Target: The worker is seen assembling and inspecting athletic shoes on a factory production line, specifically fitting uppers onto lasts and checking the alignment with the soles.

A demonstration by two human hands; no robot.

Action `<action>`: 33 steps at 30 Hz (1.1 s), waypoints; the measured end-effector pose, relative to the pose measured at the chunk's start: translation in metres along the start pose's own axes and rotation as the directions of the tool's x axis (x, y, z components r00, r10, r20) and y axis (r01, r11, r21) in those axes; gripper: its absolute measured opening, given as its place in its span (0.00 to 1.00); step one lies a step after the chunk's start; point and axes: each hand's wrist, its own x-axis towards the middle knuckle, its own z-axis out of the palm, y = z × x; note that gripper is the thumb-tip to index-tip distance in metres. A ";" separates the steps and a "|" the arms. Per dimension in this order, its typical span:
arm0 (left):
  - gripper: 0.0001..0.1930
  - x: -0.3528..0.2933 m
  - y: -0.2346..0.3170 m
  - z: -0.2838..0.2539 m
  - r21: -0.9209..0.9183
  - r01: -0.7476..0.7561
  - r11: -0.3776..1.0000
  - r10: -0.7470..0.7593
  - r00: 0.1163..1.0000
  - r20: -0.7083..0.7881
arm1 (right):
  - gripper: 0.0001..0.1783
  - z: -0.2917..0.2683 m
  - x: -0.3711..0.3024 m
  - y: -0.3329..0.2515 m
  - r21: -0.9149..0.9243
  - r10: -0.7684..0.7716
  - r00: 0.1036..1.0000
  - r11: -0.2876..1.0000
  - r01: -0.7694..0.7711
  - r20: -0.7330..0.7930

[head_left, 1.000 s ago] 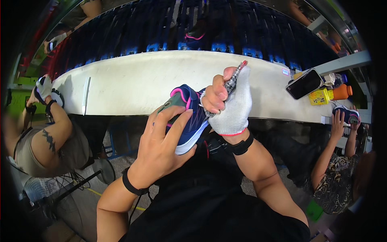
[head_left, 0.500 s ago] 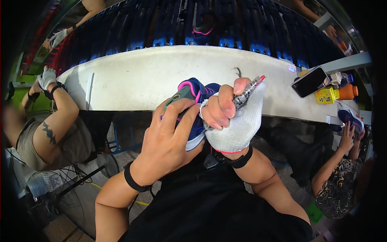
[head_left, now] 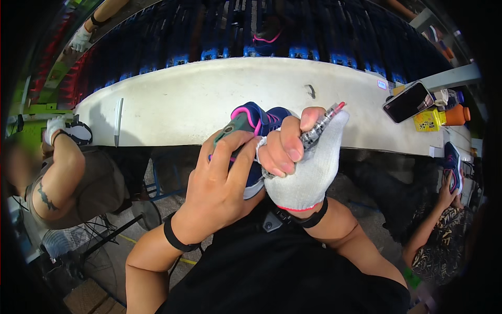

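A navy sneaker [head_left: 272, 118] with pink trim and a green heel part is held off the near edge of the worktable. My left hand [head_left: 215, 191], bare, wraps its fingers over the heel and side of it. My right hand [head_left: 308, 167] wears a white glove with bare fingertips and is closed in a fist against the shoe's near side. Out of that fist sticks a slim pen-like tool [head_left: 317, 130], wrapped in clear film, with its red end pointing up and away. Its lower end is hidden near the shoe.
On the white worktable [head_left: 178, 99] lie a white strip [head_left: 118, 121] and a dark scrap [head_left: 311, 91]. A phone [head_left: 409, 102], a yellow box [head_left: 428, 120] and an orange bottle [head_left: 457, 115] crowd the right end. Rollers [head_left: 209, 34] carry another shoe [head_left: 267, 37]. Co-workers sit at both sides.
My hands keep their grip on the sneaker and tool, almost unmoved. The left co-worker's gloved hand has lowered to a shoe-like item; the right co-worker's sneaker has turned more upright.
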 end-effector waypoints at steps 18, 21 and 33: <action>0.41 0.000 -0.002 -0.007 -0.007 -0.019 1.000 0.019 1.000 -0.006 | 0.31 -0.004 0.005 0.002 0.013 0.102 0.924 0.993 -0.115 0.368; 0.42 -0.002 -0.003 -0.007 -0.046 0.000 0.999 0.001 1.000 0.025 | 0.31 -0.009 0.019 -0.002 0.088 0.219 0.813 0.945 -0.314 0.540; 0.40 -0.012 0.003 0.003 0.040 -0.057 0.998 0.060 0.995 -0.081 | 0.19 0.008 -0.023 0.004 -0.185 -0.020 0.986 0.981 0.050 0.165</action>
